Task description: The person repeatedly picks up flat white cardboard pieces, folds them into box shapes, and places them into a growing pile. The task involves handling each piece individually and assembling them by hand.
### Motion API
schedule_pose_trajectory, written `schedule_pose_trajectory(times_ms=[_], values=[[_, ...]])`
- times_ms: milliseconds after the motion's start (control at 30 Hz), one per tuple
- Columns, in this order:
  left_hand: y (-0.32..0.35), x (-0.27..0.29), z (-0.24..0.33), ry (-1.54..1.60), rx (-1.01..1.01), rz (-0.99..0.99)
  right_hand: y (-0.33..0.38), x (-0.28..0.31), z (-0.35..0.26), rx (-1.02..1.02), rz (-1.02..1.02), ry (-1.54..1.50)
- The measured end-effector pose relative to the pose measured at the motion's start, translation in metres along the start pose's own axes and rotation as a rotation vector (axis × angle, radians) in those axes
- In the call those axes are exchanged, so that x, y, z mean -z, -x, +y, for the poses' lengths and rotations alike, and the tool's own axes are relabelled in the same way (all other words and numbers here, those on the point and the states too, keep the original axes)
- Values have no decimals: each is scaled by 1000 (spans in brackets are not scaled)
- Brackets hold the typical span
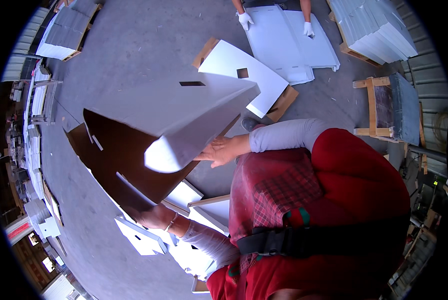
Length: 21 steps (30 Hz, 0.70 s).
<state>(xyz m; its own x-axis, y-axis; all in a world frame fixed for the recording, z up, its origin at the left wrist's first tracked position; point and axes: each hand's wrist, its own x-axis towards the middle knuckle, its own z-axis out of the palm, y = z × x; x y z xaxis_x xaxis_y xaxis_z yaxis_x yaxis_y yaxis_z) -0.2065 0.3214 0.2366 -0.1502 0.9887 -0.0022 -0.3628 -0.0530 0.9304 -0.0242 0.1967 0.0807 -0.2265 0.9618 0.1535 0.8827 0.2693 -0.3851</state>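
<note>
A large partly folded cardboard box (184, 107), white outside and brown inside, with cut slots, is tilted up in front of me. My left hand (156, 217) grips its lower edge, with some of its fingers hidden by the board. My right hand (225, 150) lies against the box's near side, its fingers stretched out and apart. Below the box, by my left forearm, several white cardboard pieces (139, 235) lie on the floor. Past my right hand lies a white cardboard blank (249, 75) with brown flaps and a square hole.
At the top, a co-worker's white-gloved hands (245, 21) rest on flat white sheets (284, 45). Stacks of sheets on pallets stand at the upper left (66, 37) and upper right (371, 30). A wooden frame with a grey panel (406, 110) is at the right.
</note>
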Motion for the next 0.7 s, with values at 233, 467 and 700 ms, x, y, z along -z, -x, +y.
schedule_pose_trajectory(times_ms=[233,467,700], values=[[-56,103,-14,-970,-441,-101,37,12,46,-483,-307,-268],[-66,127,-21,-941,-182,-49,24,26,69,-215,267,137],[-62,284,-144,-315,742,323,-38,93,38,115,202,244]])
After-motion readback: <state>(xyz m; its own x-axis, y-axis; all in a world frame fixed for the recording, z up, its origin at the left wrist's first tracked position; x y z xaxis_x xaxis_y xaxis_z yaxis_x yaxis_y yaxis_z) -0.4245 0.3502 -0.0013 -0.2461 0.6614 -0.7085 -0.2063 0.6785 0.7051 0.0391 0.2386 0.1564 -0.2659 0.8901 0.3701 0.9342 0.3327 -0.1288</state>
